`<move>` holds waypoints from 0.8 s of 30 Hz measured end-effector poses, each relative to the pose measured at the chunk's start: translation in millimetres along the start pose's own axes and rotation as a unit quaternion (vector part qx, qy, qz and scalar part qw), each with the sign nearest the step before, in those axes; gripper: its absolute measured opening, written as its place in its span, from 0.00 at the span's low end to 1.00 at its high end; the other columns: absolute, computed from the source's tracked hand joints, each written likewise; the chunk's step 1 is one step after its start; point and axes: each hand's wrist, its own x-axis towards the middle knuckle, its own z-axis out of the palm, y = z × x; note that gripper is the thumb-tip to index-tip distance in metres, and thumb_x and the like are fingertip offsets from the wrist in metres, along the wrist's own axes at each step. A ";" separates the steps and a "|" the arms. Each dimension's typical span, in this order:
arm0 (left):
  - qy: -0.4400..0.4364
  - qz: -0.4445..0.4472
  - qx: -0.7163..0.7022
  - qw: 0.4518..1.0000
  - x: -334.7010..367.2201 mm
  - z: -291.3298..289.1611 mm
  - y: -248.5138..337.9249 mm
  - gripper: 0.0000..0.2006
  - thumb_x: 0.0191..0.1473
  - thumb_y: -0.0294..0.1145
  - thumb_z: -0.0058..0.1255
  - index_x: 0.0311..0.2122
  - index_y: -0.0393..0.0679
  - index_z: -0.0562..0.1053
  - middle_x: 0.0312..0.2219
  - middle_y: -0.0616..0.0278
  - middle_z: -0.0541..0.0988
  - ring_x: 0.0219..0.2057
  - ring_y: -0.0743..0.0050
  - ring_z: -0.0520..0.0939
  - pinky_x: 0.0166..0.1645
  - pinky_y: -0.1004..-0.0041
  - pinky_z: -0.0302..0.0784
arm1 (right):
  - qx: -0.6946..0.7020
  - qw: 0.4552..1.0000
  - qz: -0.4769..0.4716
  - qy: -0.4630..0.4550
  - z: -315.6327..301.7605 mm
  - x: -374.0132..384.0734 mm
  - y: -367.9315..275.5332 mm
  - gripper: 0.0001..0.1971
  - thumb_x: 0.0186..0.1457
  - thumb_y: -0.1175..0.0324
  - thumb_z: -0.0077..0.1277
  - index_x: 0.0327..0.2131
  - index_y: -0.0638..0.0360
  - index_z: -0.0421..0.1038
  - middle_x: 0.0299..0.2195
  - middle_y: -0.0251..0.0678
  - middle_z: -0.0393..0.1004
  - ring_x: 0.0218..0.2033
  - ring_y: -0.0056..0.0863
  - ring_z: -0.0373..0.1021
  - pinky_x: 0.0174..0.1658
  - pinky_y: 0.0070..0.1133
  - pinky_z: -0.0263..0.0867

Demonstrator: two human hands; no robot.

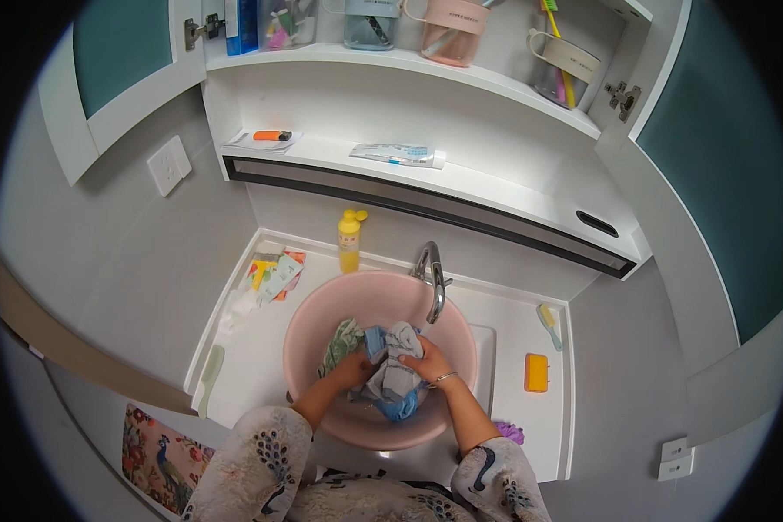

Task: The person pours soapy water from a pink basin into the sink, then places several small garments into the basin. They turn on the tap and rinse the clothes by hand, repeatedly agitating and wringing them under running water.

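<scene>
Shelf (509, 85): handled cup (572, 61) with toothbrushes, 1 o'clock from the view's centre.
Ledge (496, 187): toothpaste tube (393, 155), 12 o'clock; orange lighter (271, 136), between 10 and 11.
Counter (552, 439): yellow squeeze bottle (349, 244), 10 o'clock; overlapping sachets (278, 277), 9; scrub brush (549, 326) and orange rectangular block (537, 373), 4; purple mesh puff (511, 431), 5.
Wall (183, 235): white switch plate (169, 166), 10 o'clock.

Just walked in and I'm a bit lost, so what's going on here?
The person's right hand grips a grey cloth inside a pink basin. Their left hand is in there too, its exact hold hidden, with a green patterned cloth beside it. A blue cloth shows below the grey one. A chrome faucet reaches over the basin's far edge; a yellow bottle stands left of it.
</scene>
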 end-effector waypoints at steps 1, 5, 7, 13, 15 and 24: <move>-0.004 -0.022 -0.001 1.000 2.2 3.0 -9.8 0.20 0.39 0.28 0.57 0.41 0.40 0.69 0.35 0.49 0.74 0.36 0.56 0.75 0.40 0.64 0.70 | -0.043 0.999 -0.006 0.006 -1.5 2.5 6.9 0.23 0.47 0.72 0.56 0.48 0.62 0.64 0.39 0.33 0.73 0.41 0.21 0.68 0.45 0.19 0.63; 0.071 -0.031 0.023 0.997 -10.6 2.3 4.8 0.22 0.38 0.32 0.58 0.42 0.38 0.69 0.35 0.49 0.75 0.37 0.56 0.76 0.42 0.65 0.70 | -0.023 0.996 0.024 0.087 -12.0 2.0 37.8 0.21 0.48 0.72 0.56 0.47 0.61 0.65 0.39 0.31 0.73 0.39 0.20 0.68 0.45 0.19 0.64; 0.110 0.045 0.010 0.993 -6.2 14.1 -15.9 0.25 0.37 0.34 0.57 0.45 0.40 0.68 0.39 0.46 0.74 0.40 0.50 0.75 0.45 0.62 0.70 | 0.083 0.993 0.041 0.076 -6.0 -6.1 16.8 0.20 0.48 0.71 0.56 0.46 0.61 0.66 0.38 0.31 0.73 0.38 0.20 0.68 0.44 0.19 0.64; 0.131 -0.103 0.164 0.972 17.2 28.0 -26.9 0.23 0.43 0.32 0.49 0.48 0.42 0.68 0.44 0.42 0.71 0.45 0.49 0.73 0.48 0.57 0.68 | 0.108 0.993 0.022 0.043 -37.2 -5.3 -2.9 0.19 0.46 0.72 0.58 0.44 0.61 0.68 0.36 0.30 0.73 0.37 0.18 0.68 0.43 0.17 0.64; 0.178 -0.095 0.154 0.967 10.4 -6.4 -5.9 0.21 0.44 0.30 0.47 0.47 0.41 0.69 0.43 0.42 0.72 0.42 0.49 0.74 0.46 0.58 0.69 | 0.042 0.993 0.030 0.103 -60.4 -10.0 -0.5 0.20 0.43 0.79 0.54 0.44 0.61 0.68 0.36 0.30 0.73 0.37 0.19 0.68 0.43 0.17 0.64; 0.322 -0.025 -0.047 0.945 -22.5 -56.9 -23.7 0.23 0.44 0.30 0.50 0.49 0.40 0.67 0.41 0.44 0.73 0.42 0.51 0.75 0.46 0.62 0.69 | 0.101 0.985 0.007 0.139 -36.5 28.9 43.7 0.24 0.44 0.84 0.43 0.50 0.61 0.65 0.43 0.33 0.71 0.44 0.22 0.67 0.47 0.17 0.62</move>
